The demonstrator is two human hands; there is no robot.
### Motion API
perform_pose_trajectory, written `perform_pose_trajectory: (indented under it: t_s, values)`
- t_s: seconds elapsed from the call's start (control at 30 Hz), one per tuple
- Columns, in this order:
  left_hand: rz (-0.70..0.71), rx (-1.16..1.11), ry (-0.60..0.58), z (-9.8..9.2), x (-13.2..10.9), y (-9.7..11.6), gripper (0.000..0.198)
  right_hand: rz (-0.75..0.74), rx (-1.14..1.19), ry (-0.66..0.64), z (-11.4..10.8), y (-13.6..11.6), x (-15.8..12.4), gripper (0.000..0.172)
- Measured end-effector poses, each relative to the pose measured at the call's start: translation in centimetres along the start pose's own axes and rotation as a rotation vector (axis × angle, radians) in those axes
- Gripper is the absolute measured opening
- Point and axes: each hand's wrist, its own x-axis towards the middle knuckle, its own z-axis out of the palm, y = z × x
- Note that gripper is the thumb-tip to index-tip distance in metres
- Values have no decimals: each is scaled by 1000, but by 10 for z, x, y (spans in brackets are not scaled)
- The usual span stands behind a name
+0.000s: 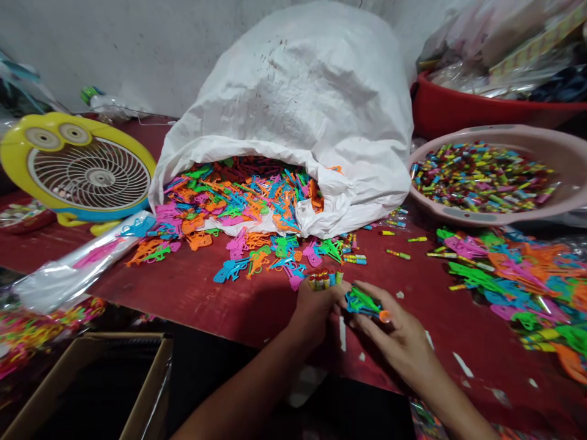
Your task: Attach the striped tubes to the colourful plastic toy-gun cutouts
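My left hand (316,302) is closed around a bundle of small coloured sticks (324,280), held upright just above the red table (220,293). My right hand (394,327) pinches a small green and blue plastic toy piece (364,302) with an orange tip, right beside the left hand. Behind them a white sack (316,91) lies on its side, spilling a heap of bright plastic toy pieces (238,208) across the table.
A pink basin (568,153) at right holds several coloured sticks; a red tub (458,107) stands behind it. More toy pieces (523,275) lie at right. A yellow cartoon fan (77,165) stands at left, clear plastic bags (68,272) beside it, an open cardboard box (92,385) below.
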Motion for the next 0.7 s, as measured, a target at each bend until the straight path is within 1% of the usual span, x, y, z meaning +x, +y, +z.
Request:
perform_pose_trajectory:
  t_s: [0.07,0.13,0.23,0.3,0.37,0.43,0.53,0.6,0.7]
  values:
    - [7,17,21,-2,0,-1,22,3,-16,53,-8,8,-1,36]
    - [17,31,43,-3,-1,-3,22,-20,-73,139,-17,11,2,33]
    - [56,59,53,-2,-4,-8,24,-50,-143,303,-28,5,8,28]
    - [71,71,73,1,-6,-10,25,-64,-113,363,-29,-2,11,21]
    - [74,83,90,4,-8,-10,26,-16,-26,331,-27,-9,13,16]
    - [74,108,104,5,-10,-9,26,65,69,284,-21,-13,12,16]
    - [84,140,133,6,-12,-7,26,159,118,315,-14,-15,9,18]
    - [102,148,152,6,-11,-7,26,186,124,345,-12,-17,7,19]
    - [131,136,154,6,-10,-11,28,195,117,332,-11,-20,6,21]
